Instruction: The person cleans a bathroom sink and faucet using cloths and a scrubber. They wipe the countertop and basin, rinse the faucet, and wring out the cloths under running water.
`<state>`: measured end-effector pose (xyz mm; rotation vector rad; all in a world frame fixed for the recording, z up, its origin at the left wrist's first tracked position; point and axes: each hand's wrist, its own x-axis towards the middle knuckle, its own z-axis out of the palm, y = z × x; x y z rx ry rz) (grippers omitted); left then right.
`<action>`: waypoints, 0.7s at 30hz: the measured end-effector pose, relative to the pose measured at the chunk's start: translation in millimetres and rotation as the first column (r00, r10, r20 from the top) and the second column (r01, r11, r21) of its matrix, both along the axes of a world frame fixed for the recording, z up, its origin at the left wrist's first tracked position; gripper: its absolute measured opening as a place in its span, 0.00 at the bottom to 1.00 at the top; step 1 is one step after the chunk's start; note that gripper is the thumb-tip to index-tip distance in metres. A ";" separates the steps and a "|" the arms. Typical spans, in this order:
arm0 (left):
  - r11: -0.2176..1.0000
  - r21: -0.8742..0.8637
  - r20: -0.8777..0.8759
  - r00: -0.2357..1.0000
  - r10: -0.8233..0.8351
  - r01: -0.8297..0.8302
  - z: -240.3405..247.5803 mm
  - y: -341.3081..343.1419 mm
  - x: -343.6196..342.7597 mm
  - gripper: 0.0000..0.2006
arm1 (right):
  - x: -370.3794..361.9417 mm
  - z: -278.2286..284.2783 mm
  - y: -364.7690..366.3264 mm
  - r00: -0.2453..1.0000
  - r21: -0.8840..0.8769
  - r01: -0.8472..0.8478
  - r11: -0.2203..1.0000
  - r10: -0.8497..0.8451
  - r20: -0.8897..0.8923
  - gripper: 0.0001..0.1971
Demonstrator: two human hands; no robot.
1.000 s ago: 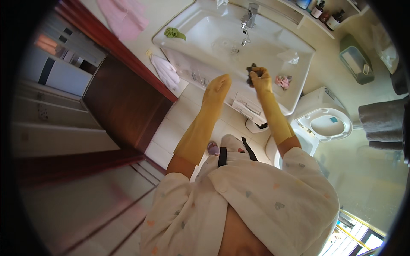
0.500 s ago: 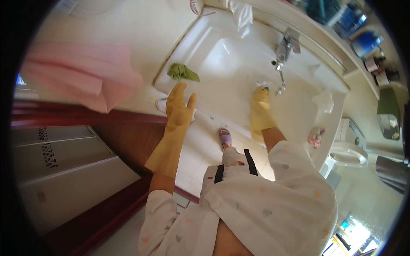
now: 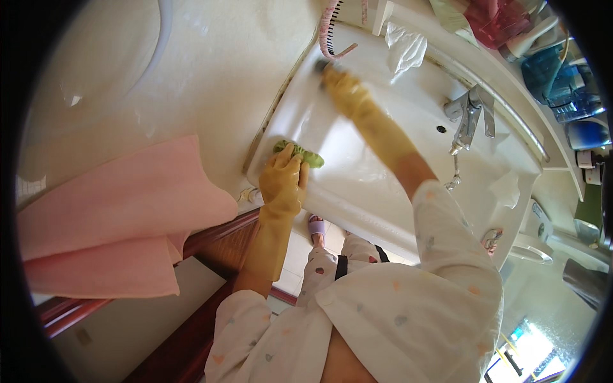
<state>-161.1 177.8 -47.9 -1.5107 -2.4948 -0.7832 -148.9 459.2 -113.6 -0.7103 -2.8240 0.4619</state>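
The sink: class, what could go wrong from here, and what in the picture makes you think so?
The right hand, holding a dark pad, is close to the pink toothed band; it might knock it into the sink.

The left hand touches the green cloth near the sink's edge; a slip could push it off.

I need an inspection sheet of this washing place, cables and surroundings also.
Surface: white sink, dark line along its left edge.
Job's things: green cloth near the left rim; dark pad, blurred, near the far left corner.
Clutter: crumpled white sheet at the back; small pink bundle near the right end.
Hands: both gloved; left hand touching the green cloth, right hand holding the dark pad.
Cables: nothing seen.
Surroundings: pink towel left; bottles right.
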 end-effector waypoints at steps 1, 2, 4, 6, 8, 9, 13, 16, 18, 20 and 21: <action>1.000 0.012 -0.030 1.000 -0.001 0.001 -1.5 -1.4 -1.2 0.09 | -4.3 17.6 22.1 0.999 0.240 0.014 0.971 -0.020 0.026 0.16; 1.000 0.010 -0.032 0.999 -0.014 0.015 -3.3 -0.6 -3.8 0.09 | -3.2 24.1 37.7 0.997 0.467 0.030 0.884 -0.058 0.047 0.19; 1.000 -0.003 -0.018 1.000 0.003 -0.003 -4.6 -0.5 -2.4 0.09 | -20.5 9.1 2.1 0.985 0.527 0.145 0.837 -0.172 0.001 0.19; 1.000 -0.027 -0.023 1.000 -0.002 0.001 -6.4 -4.3 -5.1 0.10 | 0.9 6.8 -3.6 0.990 0.525 0.133 0.841 -0.141 -0.025 0.18; 0.999 -0.041 -0.042 0.999 -0.003 0.001 -1.4 -12.9 -6.3 0.10 | 39.0 10.2 17.4 0.973 0.612 0.165 0.773 -0.228 0.026 0.15; 0.998 -0.054 -0.030 0.999 -0.019 0.017 0.6 -0.2 -1.3 0.11 | 83.0 -16.0 51.1 0.916 0.586 0.300 0.753 -0.398 0.042 0.15; 0.988 -0.149 0.034 0.998 0.051 -0.045 4.2 -7.4 -4.7 0.10 | 124.5 -9.4 23.9 0.743 0.363 0.607 0.707 -0.667 0.056 0.14; 0.933 -0.347 0.238 0.953 0.187 -0.096 12.5 6.5 0.3 0.08 | 152.9 -7.1 15.1 0.683 0.092 0.729 0.678 -0.713 -0.159 0.15; 0.946 -0.312 0.222 0.961 0.165 -0.090 6.2 10.1 3.2 0.06 | 126.7 -41.0 7.1 0.805 0.039 0.468 0.883 -0.407 -0.431 0.16; 0.964 -0.266 0.172 0.985 0.019 0.028 -3.8 -19.0 -9.3 0.06 | 44.8 -6.4 -37.7 0.772 0.026 0.299 0.954 -0.226 -0.594 0.14; 0.984 -0.079 0.240 0.961 -0.133 0.156 -4.8 -21.7 -7.5 0.07 | 20.8 2.7 -33.3 0.736 0.132 0.304 0.944 -0.144 -0.662 0.14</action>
